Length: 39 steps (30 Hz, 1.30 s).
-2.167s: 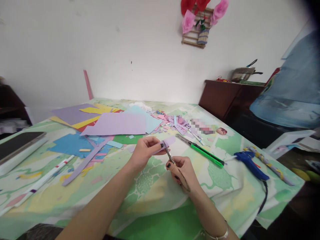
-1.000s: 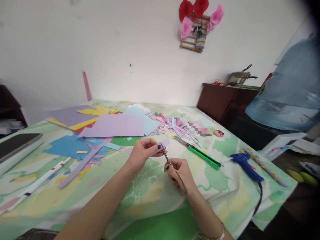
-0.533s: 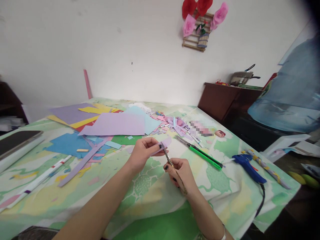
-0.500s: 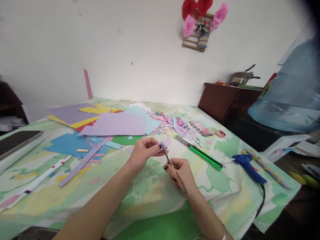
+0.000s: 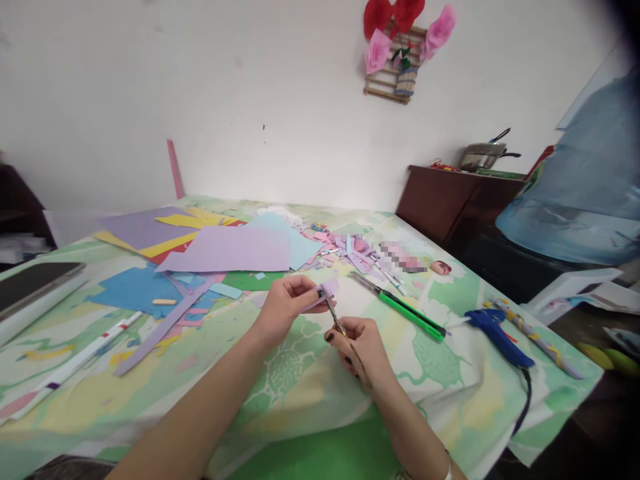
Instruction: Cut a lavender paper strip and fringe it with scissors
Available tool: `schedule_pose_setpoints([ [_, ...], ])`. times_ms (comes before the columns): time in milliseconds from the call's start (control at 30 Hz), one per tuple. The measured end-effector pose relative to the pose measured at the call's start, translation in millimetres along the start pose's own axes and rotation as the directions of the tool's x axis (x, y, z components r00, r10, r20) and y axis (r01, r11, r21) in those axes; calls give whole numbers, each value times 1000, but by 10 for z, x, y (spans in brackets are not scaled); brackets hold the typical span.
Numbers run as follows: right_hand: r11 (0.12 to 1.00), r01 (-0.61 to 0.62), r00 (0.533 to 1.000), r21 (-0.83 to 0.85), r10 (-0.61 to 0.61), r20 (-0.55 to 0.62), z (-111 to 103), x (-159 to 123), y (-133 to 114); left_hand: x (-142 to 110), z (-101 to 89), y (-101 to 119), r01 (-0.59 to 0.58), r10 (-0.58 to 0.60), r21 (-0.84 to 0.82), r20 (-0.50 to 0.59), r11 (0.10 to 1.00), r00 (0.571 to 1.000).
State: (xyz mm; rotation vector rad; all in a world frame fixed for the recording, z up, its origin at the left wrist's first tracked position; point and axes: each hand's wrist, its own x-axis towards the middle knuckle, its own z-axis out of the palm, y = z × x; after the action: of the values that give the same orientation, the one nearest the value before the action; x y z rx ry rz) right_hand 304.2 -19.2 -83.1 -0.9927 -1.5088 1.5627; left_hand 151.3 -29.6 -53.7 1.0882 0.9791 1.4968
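My left hand (image 5: 290,303) pinches a small piece of light purple paper (image 5: 330,288) between thumb and fingers. My right hand (image 5: 363,347) is closed around the handles of a pair of scissors (image 5: 337,321), whose blades point up and left and meet the paper's lower edge. How far the blades are apart is too small to tell. Behind the hands lies a large light purple sheet (image 5: 240,250). To the right of the paper rests a green utility knife (image 5: 405,310) with its blade end toward the back.
A blue glue gun (image 5: 500,337) and a wrapped stick (image 5: 537,337) lie at the right. Paper scraps (image 5: 357,250) are heaped behind the knife. Blue paper (image 5: 127,290), a long purple strip (image 5: 165,323), white rods (image 5: 85,357) and a dark-screened device (image 5: 37,283) occupy the left.
The purple paper's free end has tilted and shifted slightly left at the scissor tips. My right thumb has moved a little left with the scissors; my left hand stays almost still.
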Motion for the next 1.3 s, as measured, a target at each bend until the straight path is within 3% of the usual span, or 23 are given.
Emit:
schedule_pose_setpoints([
  [667, 993, 98, 989, 71, -105, 107, -66, -17, 69, -15, 23, 15, 11, -11, -35, 3, 999, 1000],
  [1300, 1000, 24, 999, -8, -24, 26, -35, -5, 28, -13, 8, 9, -10, 10, -7, 17, 1000, 1000],
])
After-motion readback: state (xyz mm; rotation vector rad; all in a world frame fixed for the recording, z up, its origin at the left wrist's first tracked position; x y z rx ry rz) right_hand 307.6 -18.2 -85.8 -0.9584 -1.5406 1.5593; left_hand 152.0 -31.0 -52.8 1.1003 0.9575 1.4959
